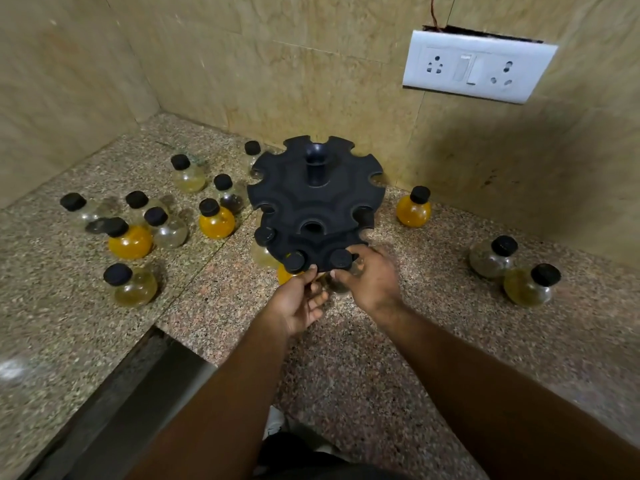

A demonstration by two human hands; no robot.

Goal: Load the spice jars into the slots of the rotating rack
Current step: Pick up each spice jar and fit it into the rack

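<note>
A black two-tier rotating rack (317, 199) stands on the granite counter near the back wall. Three black-capped jars hang in its lower front slots: a pale one (264, 252), a yellow one (290, 268) and a clear one (341, 271). My right hand (369, 277) grips the clear jar at its neck and body. My left hand (299, 299) is just below the rack's front edge, thumb on the rim and fingers against the same jar. Several round glass jars with black caps stand loose on the counter to the left (216, 218) and right (414, 206).
Tiled walls enclose the corner behind and to the left. A white switch and socket plate (478, 69) is on the right wall. The counter's front edge (162, 332) steps down at the lower left. Two more jars (530, 284) stand at the far right.
</note>
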